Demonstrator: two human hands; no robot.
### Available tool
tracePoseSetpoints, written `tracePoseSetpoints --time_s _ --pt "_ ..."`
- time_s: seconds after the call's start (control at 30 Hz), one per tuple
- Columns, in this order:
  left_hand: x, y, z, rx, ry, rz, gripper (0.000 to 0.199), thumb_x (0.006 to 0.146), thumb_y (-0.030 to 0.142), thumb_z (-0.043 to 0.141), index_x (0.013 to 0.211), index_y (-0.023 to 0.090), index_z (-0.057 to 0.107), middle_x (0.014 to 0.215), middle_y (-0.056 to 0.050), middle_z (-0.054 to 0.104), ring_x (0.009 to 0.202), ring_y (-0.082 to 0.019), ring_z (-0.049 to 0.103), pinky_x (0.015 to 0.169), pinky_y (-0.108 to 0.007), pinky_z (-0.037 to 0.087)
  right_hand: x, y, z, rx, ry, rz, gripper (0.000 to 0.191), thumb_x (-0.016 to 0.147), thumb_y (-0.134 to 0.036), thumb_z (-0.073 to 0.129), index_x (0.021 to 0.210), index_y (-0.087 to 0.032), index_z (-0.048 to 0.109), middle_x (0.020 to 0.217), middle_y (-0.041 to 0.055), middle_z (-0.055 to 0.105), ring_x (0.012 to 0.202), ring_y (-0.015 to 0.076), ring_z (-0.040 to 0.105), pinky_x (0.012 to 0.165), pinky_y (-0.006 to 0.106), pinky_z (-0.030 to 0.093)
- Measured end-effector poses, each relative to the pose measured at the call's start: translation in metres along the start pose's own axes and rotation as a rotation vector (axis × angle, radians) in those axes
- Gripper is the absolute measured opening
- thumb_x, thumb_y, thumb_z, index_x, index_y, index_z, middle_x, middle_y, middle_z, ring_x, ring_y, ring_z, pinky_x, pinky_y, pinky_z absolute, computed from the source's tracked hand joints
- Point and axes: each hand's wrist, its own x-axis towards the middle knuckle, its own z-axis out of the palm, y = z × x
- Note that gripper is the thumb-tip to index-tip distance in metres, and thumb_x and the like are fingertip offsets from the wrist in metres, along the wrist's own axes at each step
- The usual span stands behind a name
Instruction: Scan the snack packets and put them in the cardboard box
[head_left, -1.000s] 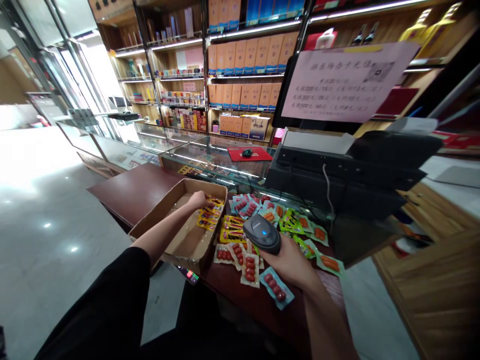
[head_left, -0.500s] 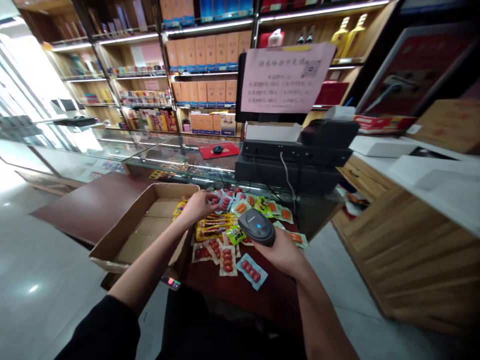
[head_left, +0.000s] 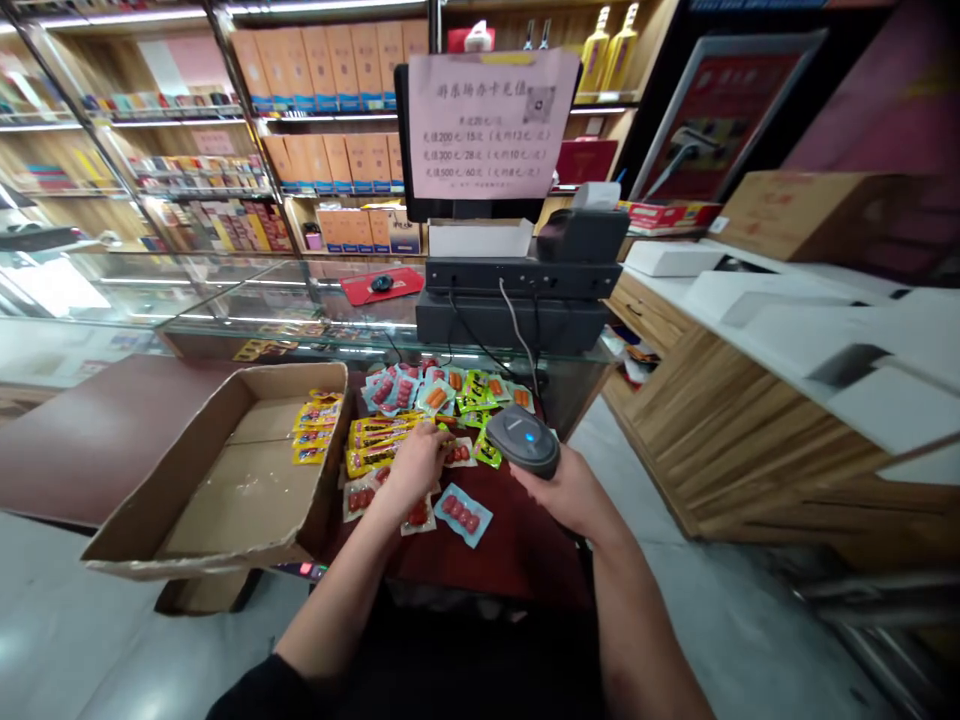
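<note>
My right hand is wrapped round a dark grey barcode scanner with a lit blue light, held above the packets. My left hand reaches over the snack packets, fingers bent down; whether they grip anything is hidden. Under and left of it lie yellow sticks. Red sausage packets sit nearer me, and a blue-edged packet lies apart at the front. Behind are more blue packets and green packets. Several yellow packets rest inside the open cardboard box.
A glass counter stands behind the dark red table, bearing a red mat with a mouse. Beyond are a monitor with a pink sign and a black cash drawer. A wooden cabinet is at right.
My view has turned right. My left hand has moved from the blue packets at the back to the middle of the pile. The scanner stays in my right hand.
</note>
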Motion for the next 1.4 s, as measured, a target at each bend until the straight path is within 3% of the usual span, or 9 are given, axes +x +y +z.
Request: tracePoseSetpoints --time_s 0.2,0.27,0.43,0.57,0.73,0.83,0.9,1.1,1.4 --pt "-0.016 -0.002 0.019 0.27 0.067 0.079 0.055 0.075 0.008 0.056 0.127 0.027 0.063 0.146 -0.01 0.044 0.141 -0.035 0.026 0.114 -0.054 0.022 -0.004 0.007 0.004 0.013 -0.011 -0.017 0.03 0.08 -0.035 0.064 0.103 -0.017 0.068 0.079 0.0063 0.075 0.091 0.0269 0.07 0.081 0.039 0.056" --pt "-0.015 -0.003 0.026 0.296 0.081 0.058 0.056 0.075 0.007 0.057 0.126 0.028 0.063 0.149 -0.01 0.041 0.145 -0.036 0.02 0.115 -0.056 0.018 -0.003 0.007 0.006 0.021 0.001 -0.04 0.033 0.078 -0.034 0.065 0.107 -0.018 0.067 0.081 0.0063 0.075 0.092 0.0271 0.07 0.081 0.039 0.056" --pt "-0.009 -0.004 0.036 0.257 0.153 -0.033 0.037 0.08 0.012 0.056 0.111 0.024 0.072 0.14 -0.012 0.05 0.145 -0.034 0.02 0.115 -0.052 0.025 -0.003 0.006 0.007 0.041 0.032 -0.071 0.034 0.076 -0.031 0.067 0.108 -0.018 0.066 0.085 0.0075 0.075 0.095 0.0276 0.069 0.08 0.04 0.056" --pt "-0.01 -0.012 0.027 0.123 0.252 -0.013 0.022 0.087 0.025 0.059 0.101 0.029 0.075 0.137 -0.006 0.055 0.145 -0.033 0.021 0.115 -0.055 0.023 -0.003 0.006 0.008 0.05 0.02 -0.079 0.035 0.076 -0.03 0.068 0.109 -0.019 0.067 0.092 0.0081 0.075 0.097 0.0277 0.068 0.083 0.041 0.056" --pt "-0.006 -0.032 -0.003 -0.048 0.318 -0.04 0.013 0.084 0.036 0.066 0.085 0.028 0.076 0.124 -0.005 0.064 0.139 -0.032 0.032 0.112 -0.054 0.026 -0.004 0.01 0.016 0.073 -0.052 -0.084 0.034 0.077 -0.028 0.067 0.11 -0.02 0.067 0.108 0.0081 0.073 0.101 0.0252 0.068 0.092 0.04 0.053" --pt "-0.004 -0.037 -0.021 -0.103 0.277 -0.06 0.018 0.087 0.036 0.062 0.083 0.024 0.074 0.11 -0.007 0.07 0.13 -0.029 0.045 0.11 -0.053 0.03 -0.004 0.013 0.022 0.06 -0.085 -0.071 0.036 0.077 -0.025 0.067 0.112 -0.02 0.066 0.11 0.0078 0.073 0.102 0.0242 0.068 0.093 0.038 0.052" --pt "-0.006 -0.032 -0.025 -0.07 0.223 -0.034 0.018 0.087 0.037 0.062 0.089 0.024 0.073 0.111 -0.007 0.069 0.13 -0.03 0.045 0.11 -0.052 0.03 -0.004 0.016 0.024 0.048 -0.087 -0.068 0.036 0.076 -0.024 0.067 0.112 -0.021 0.066 0.11 0.0075 0.073 0.103 0.0239 0.068 0.093 0.038 0.052" --pt "-0.014 0.001 0.0 0.188 -0.05 0.133 0.05 0.068 0.031 0.076 0.117 0.027 0.069 0.15 -0.009 0.041 0.146 -0.038 0.016 0.117 -0.058 0.011 -0.005 0.018 0.021 0.039 -0.053 -0.045 0.032 0.078 -0.026 0.066 0.108 -0.019 0.067 0.108 0.0077 0.073 0.099 0.0239 0.068 0.089 0.036 0.054" --pt "-0.017 -0.005 0.013 0.211 -0.202 0.126 0.063 0.064 0.032 0.073 0.126 0.024 0.065 0.153 -0.01 0.037 0.147 -0.04 0.01 0.116 -0.062 0.007 -0.012 0.013 0.021 0.036 -0.07 -0.034 0.03 0.077 -0.028 0.066 0.106 -0.02 0.068 0.106 0.0073 0.074 0.098 0.0244 0.069 0.087 0.036 0.054"
